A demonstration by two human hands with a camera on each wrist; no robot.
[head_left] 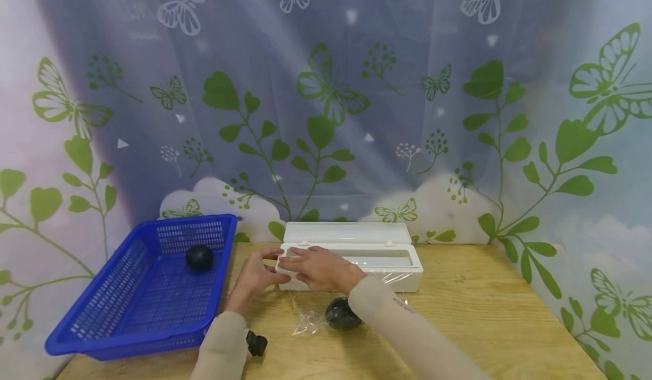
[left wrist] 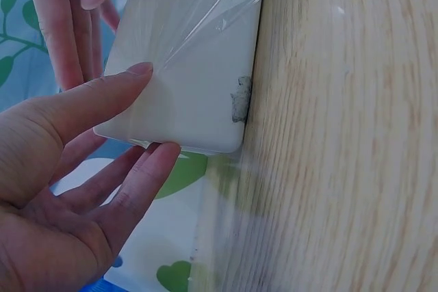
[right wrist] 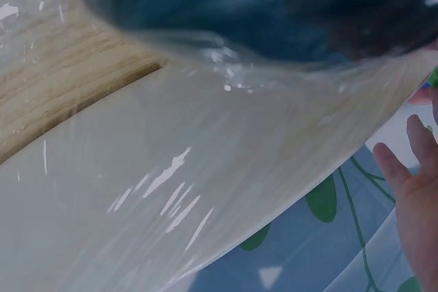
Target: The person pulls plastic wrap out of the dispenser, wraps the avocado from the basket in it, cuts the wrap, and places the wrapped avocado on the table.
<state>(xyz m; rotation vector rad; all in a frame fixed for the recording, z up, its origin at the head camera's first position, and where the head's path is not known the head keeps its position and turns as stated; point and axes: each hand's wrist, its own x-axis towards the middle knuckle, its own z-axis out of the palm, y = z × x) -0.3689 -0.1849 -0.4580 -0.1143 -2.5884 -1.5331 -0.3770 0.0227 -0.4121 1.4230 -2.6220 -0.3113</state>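
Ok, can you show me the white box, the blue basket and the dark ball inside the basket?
White box (head_left: 391, 279): head view, on its front wall.
Blue basket (head_left: 137, 347): head view, on its near wall.
Dark ball (head_left: 199, 257): head view, on its middle.

Wrapped ball (head_left: 340, 314) partly hidden, box (left wrist: 198, 94) cut off

Both wrist views share the white box (left wrist: 191, 87), close up.
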